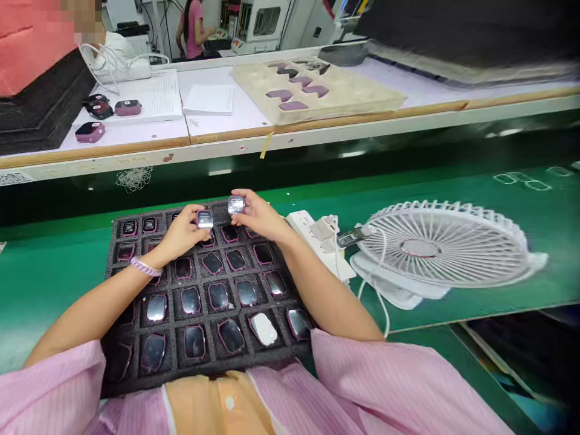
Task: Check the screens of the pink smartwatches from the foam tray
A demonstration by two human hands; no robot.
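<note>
My left hand pinches a square, glossy smartwatch case between its fingertips, above a dark foam tray. My right hand holds a second silvery watch case in its fingertips, close to the first. Both hands are over the tray's far half. The tray's grid of cells holds several dark-faced watches with pink rims. One cell near the front holds a white piece. A few cells are partly hidden under my hands and forearms.
A white power strip and a white desk fan with cables sit on the green mat to my right. Beyond stands a raised, wood-edged bench holding a beige tray and pink watch pieces. A person in pink stands farther back.
</note>
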